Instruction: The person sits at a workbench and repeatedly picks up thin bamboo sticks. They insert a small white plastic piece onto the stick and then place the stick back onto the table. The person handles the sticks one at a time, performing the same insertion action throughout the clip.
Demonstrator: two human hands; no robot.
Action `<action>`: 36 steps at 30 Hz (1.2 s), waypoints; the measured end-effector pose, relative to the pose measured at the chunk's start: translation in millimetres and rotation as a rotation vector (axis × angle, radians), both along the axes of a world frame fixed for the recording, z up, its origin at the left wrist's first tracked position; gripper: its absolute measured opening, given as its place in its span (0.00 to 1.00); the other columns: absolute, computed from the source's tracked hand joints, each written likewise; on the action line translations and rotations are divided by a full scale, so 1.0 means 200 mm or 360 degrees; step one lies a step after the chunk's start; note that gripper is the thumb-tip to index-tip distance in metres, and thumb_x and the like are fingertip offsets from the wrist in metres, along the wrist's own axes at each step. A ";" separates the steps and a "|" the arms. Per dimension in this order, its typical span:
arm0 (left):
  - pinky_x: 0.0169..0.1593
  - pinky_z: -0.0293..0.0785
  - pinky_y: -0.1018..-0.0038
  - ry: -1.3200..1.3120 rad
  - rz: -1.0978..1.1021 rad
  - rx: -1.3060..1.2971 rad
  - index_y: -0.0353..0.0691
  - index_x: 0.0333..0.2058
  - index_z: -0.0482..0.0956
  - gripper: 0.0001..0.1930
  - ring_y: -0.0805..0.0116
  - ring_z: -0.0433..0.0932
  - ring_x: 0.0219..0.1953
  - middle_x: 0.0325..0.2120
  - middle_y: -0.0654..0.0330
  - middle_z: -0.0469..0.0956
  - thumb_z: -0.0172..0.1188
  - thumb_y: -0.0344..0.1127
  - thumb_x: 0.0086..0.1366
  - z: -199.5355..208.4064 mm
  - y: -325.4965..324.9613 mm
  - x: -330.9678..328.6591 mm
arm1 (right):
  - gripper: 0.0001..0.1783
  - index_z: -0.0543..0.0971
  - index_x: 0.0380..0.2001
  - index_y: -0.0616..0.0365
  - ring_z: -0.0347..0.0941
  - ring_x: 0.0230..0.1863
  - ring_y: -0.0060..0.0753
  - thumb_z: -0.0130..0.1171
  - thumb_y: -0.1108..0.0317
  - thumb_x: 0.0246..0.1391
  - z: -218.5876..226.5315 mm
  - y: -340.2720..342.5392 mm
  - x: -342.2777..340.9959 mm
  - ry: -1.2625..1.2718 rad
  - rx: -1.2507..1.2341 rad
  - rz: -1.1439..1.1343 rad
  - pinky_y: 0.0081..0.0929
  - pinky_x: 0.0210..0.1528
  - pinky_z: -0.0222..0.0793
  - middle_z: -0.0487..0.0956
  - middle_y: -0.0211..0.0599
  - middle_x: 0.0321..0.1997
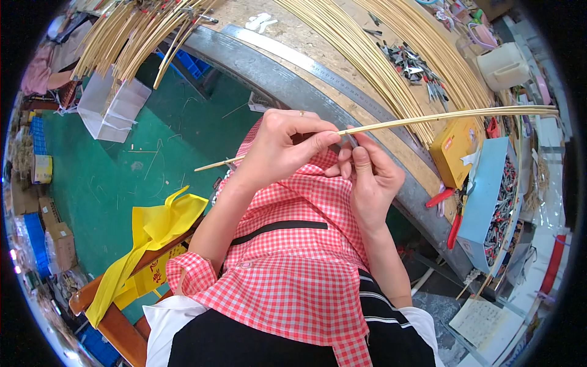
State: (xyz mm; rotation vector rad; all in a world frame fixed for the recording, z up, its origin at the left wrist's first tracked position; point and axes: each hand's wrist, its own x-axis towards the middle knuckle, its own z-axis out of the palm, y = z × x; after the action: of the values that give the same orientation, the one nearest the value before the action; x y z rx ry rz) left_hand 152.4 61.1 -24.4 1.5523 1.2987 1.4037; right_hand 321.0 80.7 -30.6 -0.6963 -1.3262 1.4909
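- Over the lap, in front of the red-checked apron (293,269): both hands work one thin bamboo strip (440,116), which runs from lower left, past the hands, up to the right over the bench.
- L hand (278,147) pinches the strip btw thumb and fingers, closed on it; short end sticks out to its left.
- R hand (373,177) touches the strip just right of the L hand, fingers curled round it; a small dark tool or blade seems to sit at the fingertips, too small to tell.
- Light blue box (483,196) at bench edge, R side: tipped on its side, packed w/ small dark metal clips, red bits among them.
- Yellow tin (452,150) just left of the blue box; small red label on its face, lid shut, contents hidden.
- White jug (504,64) upper R on the bench; inside not visible.
- Clear plastic bin (110,110) on green floor upper L, under the hanging bundle of strips (134,30); contents hard to make out.
- Loose pile of dark clips (416,67) on the bench btw fanned strips.
- Yellow bag (150,235) draped over a wooden chair (116,324), lower L; red print on it, partly folded away.
- Cardboard boxes (58,235) along the L rim, bent by the lens, cut off.
- Paper sheet (480,318) lower R; writing too small to make out.
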 end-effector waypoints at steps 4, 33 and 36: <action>0.25 0.68 0.81 -0.0134 -0.0058 -0.0091 0.31 0.31 0.82 0.06 0.78 0.74 0.23 0.20 0.61 0.78 0.62 0.29 0.57 0.00 0.00 -0.02 | 0.15 0.74 0.49 0.69 0.74 0.38 0.25 0.52 0.76 0.60 0.01 0.02 0.03 -0.0250 0.0175 0.0008 0.21 0.42 0.75 0.76 0.43 0.44; 0.35 0.75 0.71 0.0516 0.0127 0.0595 0.36 0.26 0.81 0.06 0.61 0.80 0.32 0.26 0.58 0.79 0.68 0.26 0.46 0.13 -0.07 0.04 | 0.10 0.80 0.34 0.67 0.75 0.28 0.23 0.63 0.83 0.45 0.20 0.03 0.08 -0.0538 0.0441 -0.0034 0.15 0.30 0.69 0.79 0.39 0.28; 0.34 0.75 0.72 0.0553 0.0089 0.0556 0.35 0.26 0.81 0.07 0.62 0.80 0.31 0.26 0.58 0.79 0.68 0.26 0.47 0.12 -0.07 0.03 | 0.05 0.80 0.31 0.70 0.72 0.23 0.23 0.62 0.82 0.47 0.29 0.01 0.09 -0.0248 0.0265 -0.0302 0.15 0.24 0.67 0.78 0.40 0.25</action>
State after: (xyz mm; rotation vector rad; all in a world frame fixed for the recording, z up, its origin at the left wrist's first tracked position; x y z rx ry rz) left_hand 157.6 47.3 0.0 2.0824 1.3529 1.5020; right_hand 339.5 83.1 27.4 -0.8185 -1.4405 1.1802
